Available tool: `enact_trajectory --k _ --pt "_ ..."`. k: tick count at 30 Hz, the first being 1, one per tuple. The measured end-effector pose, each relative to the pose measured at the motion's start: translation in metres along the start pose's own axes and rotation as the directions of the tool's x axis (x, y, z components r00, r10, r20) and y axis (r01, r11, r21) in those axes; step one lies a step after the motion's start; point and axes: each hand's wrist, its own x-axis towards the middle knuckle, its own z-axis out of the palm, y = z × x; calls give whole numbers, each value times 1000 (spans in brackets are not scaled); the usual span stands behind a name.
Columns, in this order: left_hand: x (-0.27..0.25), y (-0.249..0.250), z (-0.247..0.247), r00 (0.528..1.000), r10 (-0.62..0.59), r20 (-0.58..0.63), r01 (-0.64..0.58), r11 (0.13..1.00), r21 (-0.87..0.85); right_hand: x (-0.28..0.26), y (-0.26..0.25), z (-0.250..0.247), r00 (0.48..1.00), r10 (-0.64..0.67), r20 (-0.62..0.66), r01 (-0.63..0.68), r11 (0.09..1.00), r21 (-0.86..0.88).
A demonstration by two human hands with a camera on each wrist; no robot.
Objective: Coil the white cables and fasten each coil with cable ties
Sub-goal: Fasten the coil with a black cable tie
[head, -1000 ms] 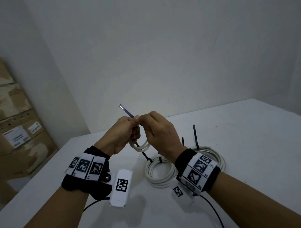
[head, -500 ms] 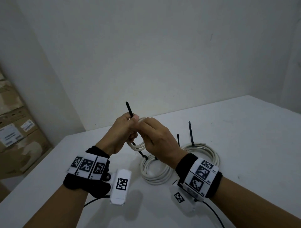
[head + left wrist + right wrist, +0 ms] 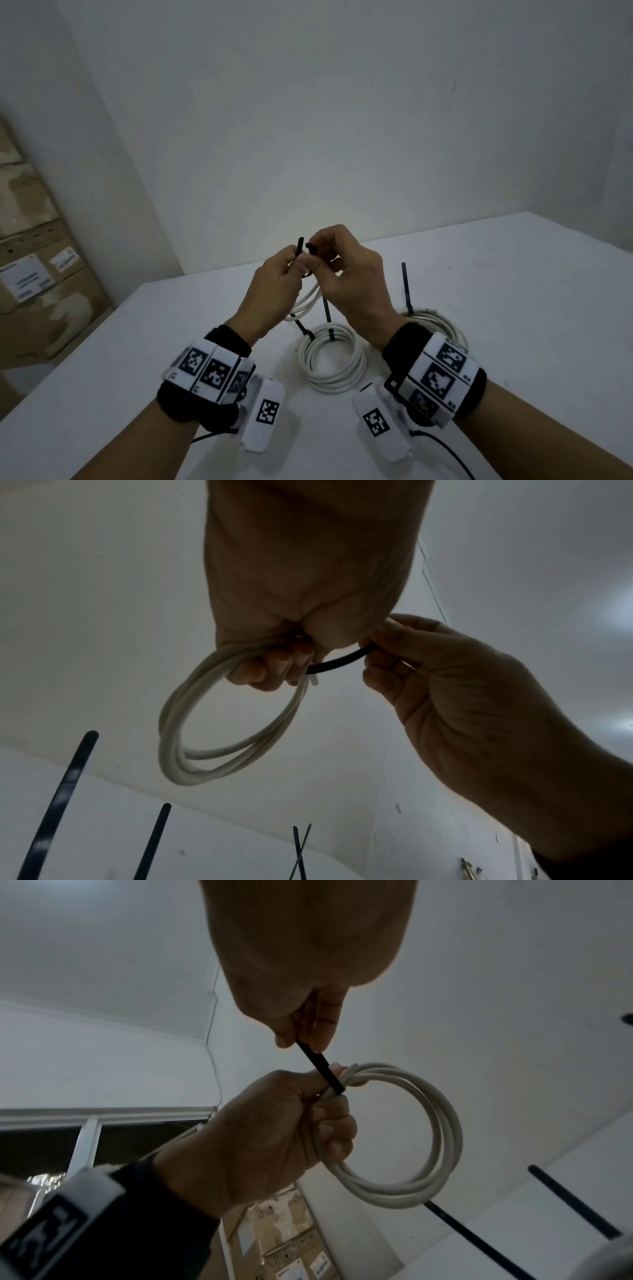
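Observation:
My left hand (image 3: 277, 284) grips a small white cable coil (image 3: 303, 305) in the air over the table, and the coil hangs below the fist. A black cable tie (image 3: 300, 245) passes round the coil at the grip, with one end standing up out of my left fingers. My right hand (image 3: 346, 270) pinches the tie's other end right beside it. In the left wrist view the coil (image 3: 178, 750) dangles from curled fingers (image 3: 270, 666), and the tie (image 3: 342, 660) bridges to my right hand (image 3: 462, 710). The right wrist view shows the tie (image 3: 322, 1069) running down to the coil (image 3: 445, 1123).
Two tied white coils (image 3: 330, 363) (image 3: 442, 322) lie on the white table (image 3: 513, 308) under my hands, with black tie tails (image 3: 406, 287) standing up from them. Stacked cardboard boxes (image 3: 34, 274) stand at the left beyond the table's edge. A wall lies just behind.
The tie's free end has swung from slanting left to upright. My right hand now pinches the other end beside it. Both hands have shifted slightly right.

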Motion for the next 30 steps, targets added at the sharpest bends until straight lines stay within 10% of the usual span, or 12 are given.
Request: enact_trajectory --k 30 --pt "-12 5 -5 979 156 -128 -129 972 194 14 -14 -5 915 378 141 -396 908 136"
